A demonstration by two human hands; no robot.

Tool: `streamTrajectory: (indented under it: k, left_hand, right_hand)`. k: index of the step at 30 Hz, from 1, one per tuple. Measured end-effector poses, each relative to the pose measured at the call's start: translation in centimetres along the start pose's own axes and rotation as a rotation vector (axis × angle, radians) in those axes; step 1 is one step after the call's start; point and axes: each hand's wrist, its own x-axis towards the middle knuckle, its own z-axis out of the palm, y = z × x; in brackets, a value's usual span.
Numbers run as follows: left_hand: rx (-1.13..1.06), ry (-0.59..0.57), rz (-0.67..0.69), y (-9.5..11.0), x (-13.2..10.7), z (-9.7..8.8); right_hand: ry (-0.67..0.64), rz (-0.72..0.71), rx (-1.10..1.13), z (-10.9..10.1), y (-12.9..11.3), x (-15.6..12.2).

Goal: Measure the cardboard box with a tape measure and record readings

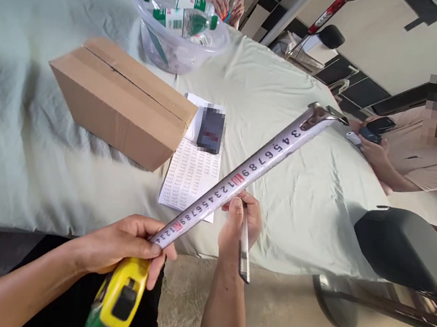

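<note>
My left hand [128,240] is closed on a yellow and green tape measure [121,295], with thumb and fingers around the blade where it leaves the case. The white blade [263,157] is drawn out and slants up to the right, its metal hook end [323,113] in the air above the bed-like covered surface. Just below the blade, my right hand [239,228] grips a pen [244,251] that points down. Whether the right fingertips touch the blade I cannot tell. A closed cardboard box [127,106] stands left of an open notebook [188,178] with columns of handwritten figures.
A pale green cloth [298,210] covers the table. A clear plastic basin [177,59] of empty bottles [192,22] stands behind the box. A person [410,140] sits at the right, and another person's hands [228,6] show at the back. A dark seat [401,247] is at right.
</note>
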Motion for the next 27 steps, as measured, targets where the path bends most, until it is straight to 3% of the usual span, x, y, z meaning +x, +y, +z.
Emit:
streamTrajectory:
  k: [2, 5, 8, 13, 23, 27]
  left_hand:
    - [0.047, 0.077, 0.028, 0.1, -2.5, -0.5]
    - [0.056, 0.249, 0.103, 0.1, -5.8, -1.5]
    - [0.027, 0.4, 0.194, -0.2, -8.1, -2.2]
    - [-0.035, 0.564, 0.257, -0.5, -9.9, -2.1]
    - [-0.008, 0.592, 0.259, -1.0, -8.9, -0.9]
    - [0.05, 0.606, 0.251, -1.1, -9.3, -0.7]
  right_hand:
    - [-0.179, -0.071, 0.057, 0.6, -1.0, 1.2]
    - [-0.425, -0.158, 0.136, 3.3, -2.0, 3.4]
    - [-0.547, -0.181, 0.171, 7.0, -2.2, 4.9]
    - [-0.545, -0.217, 0.274, 10.5, -1.1, 5.0]
    - [-0.533, -0.298, 0.381, 12.4, -0.9, 4.2]
    - [-0.535, -0.451, 0.356, 12.1, -0.7, 4.0]
